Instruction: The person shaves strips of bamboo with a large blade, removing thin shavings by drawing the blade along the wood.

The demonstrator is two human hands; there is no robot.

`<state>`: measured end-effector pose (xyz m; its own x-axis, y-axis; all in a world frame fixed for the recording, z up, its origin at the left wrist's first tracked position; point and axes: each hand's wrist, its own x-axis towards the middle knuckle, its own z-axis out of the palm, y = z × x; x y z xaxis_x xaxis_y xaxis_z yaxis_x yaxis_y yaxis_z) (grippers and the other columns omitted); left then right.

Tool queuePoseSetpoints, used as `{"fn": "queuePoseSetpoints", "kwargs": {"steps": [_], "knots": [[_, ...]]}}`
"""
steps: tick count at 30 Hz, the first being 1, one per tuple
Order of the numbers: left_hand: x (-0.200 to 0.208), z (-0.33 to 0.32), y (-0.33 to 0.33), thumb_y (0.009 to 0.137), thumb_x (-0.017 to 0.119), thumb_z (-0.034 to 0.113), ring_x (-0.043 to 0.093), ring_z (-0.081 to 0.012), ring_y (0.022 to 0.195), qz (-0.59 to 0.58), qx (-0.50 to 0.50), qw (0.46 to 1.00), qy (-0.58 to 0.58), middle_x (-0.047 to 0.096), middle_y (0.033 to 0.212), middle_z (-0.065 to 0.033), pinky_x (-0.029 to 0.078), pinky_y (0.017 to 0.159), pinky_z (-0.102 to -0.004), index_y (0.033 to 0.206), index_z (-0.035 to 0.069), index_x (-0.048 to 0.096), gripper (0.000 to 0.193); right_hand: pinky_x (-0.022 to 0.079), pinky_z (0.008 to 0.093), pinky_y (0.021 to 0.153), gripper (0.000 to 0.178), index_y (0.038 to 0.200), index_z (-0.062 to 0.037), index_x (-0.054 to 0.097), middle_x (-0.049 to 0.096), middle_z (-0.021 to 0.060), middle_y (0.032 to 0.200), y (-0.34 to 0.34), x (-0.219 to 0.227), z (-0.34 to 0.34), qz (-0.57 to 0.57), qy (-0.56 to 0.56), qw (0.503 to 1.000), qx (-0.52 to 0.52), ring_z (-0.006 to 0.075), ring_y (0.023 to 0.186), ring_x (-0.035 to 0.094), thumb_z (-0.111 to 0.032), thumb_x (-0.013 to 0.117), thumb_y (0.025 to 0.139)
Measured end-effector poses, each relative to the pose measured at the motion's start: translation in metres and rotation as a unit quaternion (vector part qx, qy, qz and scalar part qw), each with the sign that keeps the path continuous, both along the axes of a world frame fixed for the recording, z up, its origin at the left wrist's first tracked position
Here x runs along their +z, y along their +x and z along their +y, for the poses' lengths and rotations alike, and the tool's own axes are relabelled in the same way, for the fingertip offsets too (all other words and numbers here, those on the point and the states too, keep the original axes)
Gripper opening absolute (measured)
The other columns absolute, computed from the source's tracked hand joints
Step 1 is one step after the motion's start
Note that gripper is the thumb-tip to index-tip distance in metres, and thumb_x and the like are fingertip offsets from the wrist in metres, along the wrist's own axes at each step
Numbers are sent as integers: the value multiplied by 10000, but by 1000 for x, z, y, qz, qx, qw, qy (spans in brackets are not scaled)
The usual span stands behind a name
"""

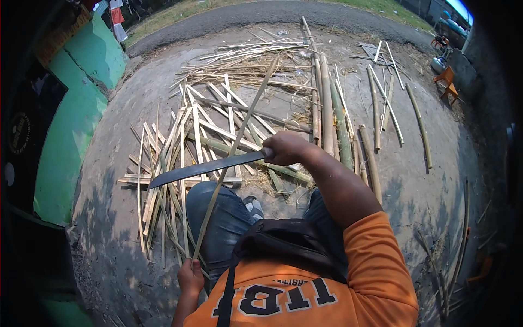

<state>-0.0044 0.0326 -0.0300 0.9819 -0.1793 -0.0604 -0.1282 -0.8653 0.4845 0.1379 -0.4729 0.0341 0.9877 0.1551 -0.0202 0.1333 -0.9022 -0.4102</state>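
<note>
My right hand [289, 148] is closed round the handle of a machete [210, 167]. Its long dark blade points left and crosses a long, thin bamboo strip [218, 188] above my left knee; whether the two touch I cannot tell. Low on my left side, my left hand [191, 276] grips the near end of that strip, which slants up and away from me. Beyond my knees lies a loose heap of split bamboo strips [197, 136], crossing each other at many angles.
Whole bamboo poles [327, 109] lie beyond my right knee, with shorter poles [418, 125] farther right. More thin strips [256, 62] are piled toward the road [261, 20]. A green wall [71, 147] stands left; an orange chair [447, 84] is far right.
</note>
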Motion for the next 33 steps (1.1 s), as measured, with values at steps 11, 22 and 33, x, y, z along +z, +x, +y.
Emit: {"fn": "queuePoseSetpoints", "kwargs": {"steps": [11,22,33], "knots": [[4,-2,-5,1051,401,674,640,-507,721,16,19,999,-32,593,679,-247,468,615,-504,837,-3,584,733,564,493,770,352,908,-143,751,737,145,858,-5,17,-4,-26,11,1000,-2,386,853,713,-487,761,834],[-5,6,4,1034,400,711,638,-489,736,68,18,997,-44,593,702,-243,471,645,-494,837,-5,587,766,522,520,715,356,847,-107,705,693,169,787,0,8,-1,-40,21,999,6,422,806,680,-450,802,854],[-14,5,5,1029,373,730,633,-494,730,66,17,997,-48,574,680,-237,470,646,-500,831,-3,576,786,550,516,755,360,927,-126,730,720,171,838,2,16,3,-45,-35,998,-3,409,845,706,-476,774,858]]}}
